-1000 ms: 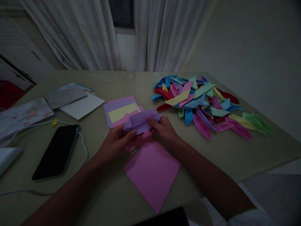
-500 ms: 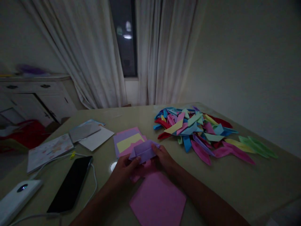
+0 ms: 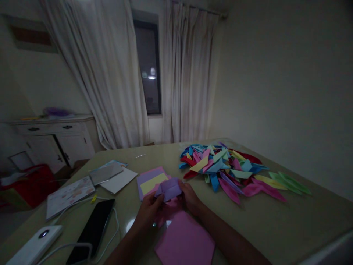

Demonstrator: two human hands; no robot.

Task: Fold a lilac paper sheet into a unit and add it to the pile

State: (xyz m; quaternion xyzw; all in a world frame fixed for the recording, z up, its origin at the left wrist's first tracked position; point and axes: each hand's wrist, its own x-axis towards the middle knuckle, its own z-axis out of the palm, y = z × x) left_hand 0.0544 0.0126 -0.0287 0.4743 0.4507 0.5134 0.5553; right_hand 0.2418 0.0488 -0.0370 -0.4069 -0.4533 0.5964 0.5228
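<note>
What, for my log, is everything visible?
folded paper: 1, purple, in hands
large paper: 1+, pink, front
paper stack: 1, multicoloured, beyond hands
folded pieces: many, multicoloured, right
flat sheets: several, pale, left
phone: 1, black, left
device: 1, white, left
cable: 1+, white, by phone
table: 1, cream, centre
curtains: 2, pale, back
window: 1, dark, back
cabinet: 1, white, left
unclear item: 1, red, left
wall: 1+, pale, right
left hand: 1, bare, centre
right hand: 1, bare, centre

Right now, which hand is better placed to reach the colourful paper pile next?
Probably the right hand: it is nearer the colourful paper pile than the left hand, though both hold the folded purple paper.
</note>
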